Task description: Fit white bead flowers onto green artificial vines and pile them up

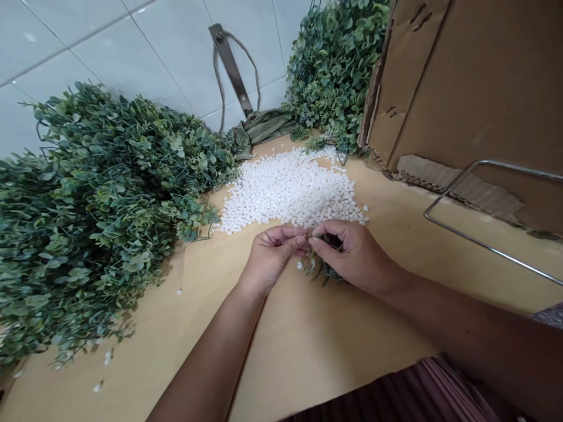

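Nearest the camera: pleated dark cloth (pixel 396 395), well on the person's side of the white pile (pixel 290 190).
Left hand (pixel 266 258): just on the near side of the pile; thumb and forefinger pinched closed on a tiny piece (pixel 308 237), too small to identify.
Right hand (pixel 363 255): at the pile's near right edge; fingers curled, thumb and forefinger closed at the end of a leafy sprig (pixel 325 271).
Sprig: nearer the right hand, partly hidden beneath it, on the near side of the pile; long axis seems to run from the meeting fingertips back towards the person, leaves lowermost.
Desk (pixel 211 328): tan, beneath the pile.
Foliage: large heap (pixel 109 187) left of the pile; second heap (pixel 336 76) beyond its right side.
Crumpled cloth (pixel 268 126): behind the pile.
Cardboard (pixel 484 76) and bent metal rod (pixel 501 253): right of the pile.
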Demonstrator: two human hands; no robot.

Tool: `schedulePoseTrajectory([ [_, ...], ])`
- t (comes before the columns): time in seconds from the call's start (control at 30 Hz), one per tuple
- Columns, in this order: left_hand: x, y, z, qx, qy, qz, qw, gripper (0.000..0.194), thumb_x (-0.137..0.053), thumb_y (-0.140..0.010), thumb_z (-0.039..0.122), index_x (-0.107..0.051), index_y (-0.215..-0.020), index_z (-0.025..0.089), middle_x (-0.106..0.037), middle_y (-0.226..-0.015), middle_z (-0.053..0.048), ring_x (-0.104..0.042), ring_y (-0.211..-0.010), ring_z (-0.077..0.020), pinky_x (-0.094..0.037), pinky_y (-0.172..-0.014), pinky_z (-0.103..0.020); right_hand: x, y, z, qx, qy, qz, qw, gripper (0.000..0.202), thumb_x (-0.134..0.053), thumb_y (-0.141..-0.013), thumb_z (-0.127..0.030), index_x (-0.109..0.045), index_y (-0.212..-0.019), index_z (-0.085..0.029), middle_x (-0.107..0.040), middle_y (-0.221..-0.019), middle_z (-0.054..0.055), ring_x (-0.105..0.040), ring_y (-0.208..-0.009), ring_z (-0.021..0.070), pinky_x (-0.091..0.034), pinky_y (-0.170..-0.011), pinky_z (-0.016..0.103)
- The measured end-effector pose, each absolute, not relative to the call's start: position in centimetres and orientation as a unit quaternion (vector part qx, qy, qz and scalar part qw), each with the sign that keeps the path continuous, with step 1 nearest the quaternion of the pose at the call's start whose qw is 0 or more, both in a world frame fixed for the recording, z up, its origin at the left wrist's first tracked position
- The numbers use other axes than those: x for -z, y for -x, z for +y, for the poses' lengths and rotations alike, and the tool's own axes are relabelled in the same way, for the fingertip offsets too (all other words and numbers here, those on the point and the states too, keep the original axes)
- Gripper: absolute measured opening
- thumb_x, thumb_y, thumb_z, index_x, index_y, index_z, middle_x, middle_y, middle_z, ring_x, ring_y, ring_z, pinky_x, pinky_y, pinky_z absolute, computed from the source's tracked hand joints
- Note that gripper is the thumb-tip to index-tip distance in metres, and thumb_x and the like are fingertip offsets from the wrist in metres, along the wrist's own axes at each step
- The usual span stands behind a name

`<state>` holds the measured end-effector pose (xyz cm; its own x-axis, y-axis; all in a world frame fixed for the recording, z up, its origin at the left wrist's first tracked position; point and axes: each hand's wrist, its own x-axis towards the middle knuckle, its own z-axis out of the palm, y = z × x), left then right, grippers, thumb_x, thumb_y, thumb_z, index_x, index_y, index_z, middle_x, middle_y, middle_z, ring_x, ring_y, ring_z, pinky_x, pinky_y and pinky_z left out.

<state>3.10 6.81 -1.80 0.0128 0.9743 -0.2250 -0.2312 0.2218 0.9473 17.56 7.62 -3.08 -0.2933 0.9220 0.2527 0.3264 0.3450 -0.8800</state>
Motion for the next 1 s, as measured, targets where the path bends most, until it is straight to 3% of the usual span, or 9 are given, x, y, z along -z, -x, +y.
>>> schedulePoseTrajectory([
  [1.0,1.38,-2.71,7.08,-0.433,-0.388,0.535,0.613,0.027,-0.084,-0.04,0.024,-0.068,-0.058,0.012,-0.066,-0.056,-0.001,-0.058,-0.049,-0.0096,-0.05,-0.055,-0.024,3.07,-17.65,7.56,-0.382,0.438,-0.722,0.375,0.014,-0.049,-0.074,-0.019,-0.058,-0.064,-0.015,-0.058,-0.058,0.001,-0.05,-0.055,0.0129,-0.038,-0.053,0.024],
])
